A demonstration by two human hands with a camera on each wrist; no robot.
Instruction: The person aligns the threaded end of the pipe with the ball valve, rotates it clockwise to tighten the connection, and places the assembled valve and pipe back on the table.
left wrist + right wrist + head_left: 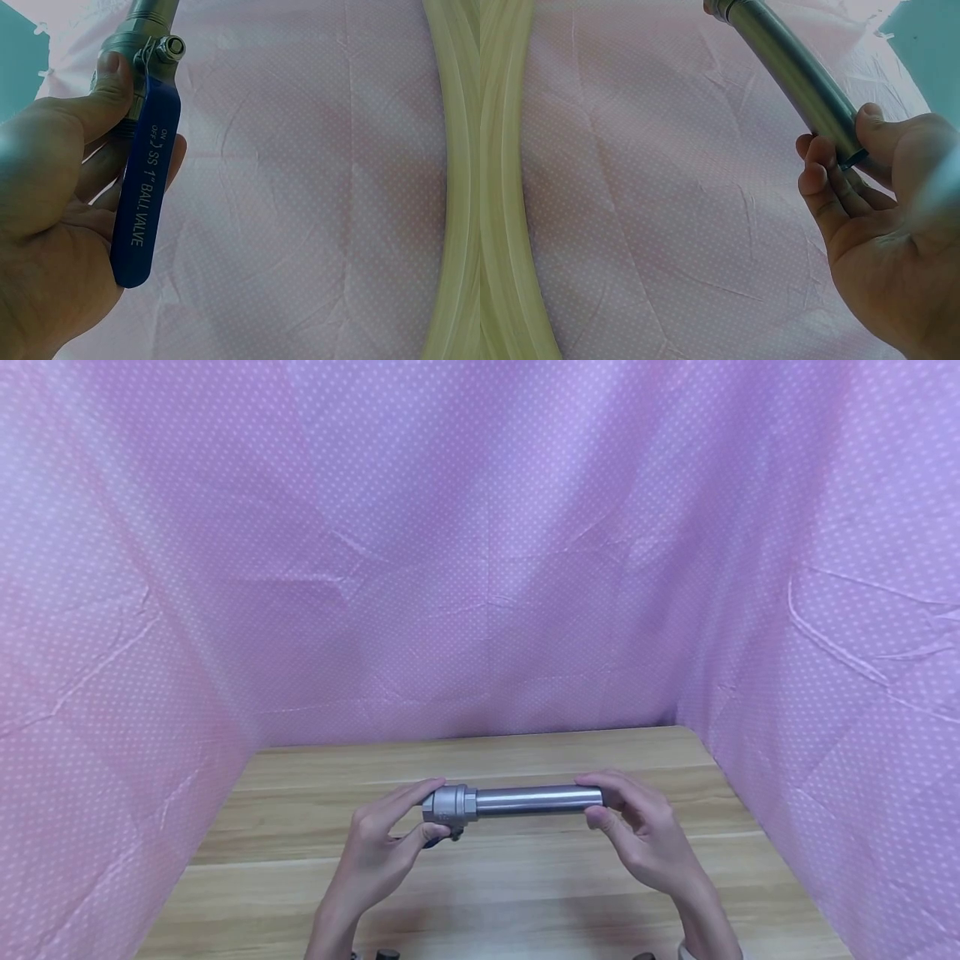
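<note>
Both hands are raised just above the wooden bench (525, 893), holding one metal assembly level between them. At its left end, the left hand (390, 843) grips the ball valve (450, 804), thumb and fingers curled round its steel body; the blue handle (144, 195), marked "SS 1" BALL VALVE", lies across that palm. From the valve a steel pipe (536, 799) runs straight over to the right hand (637, 835), which pinches the pipe's far end between thumb and fingertips. Pink dotted cloth (480, 568) hangs beyond and to either side of the hands.
</note>
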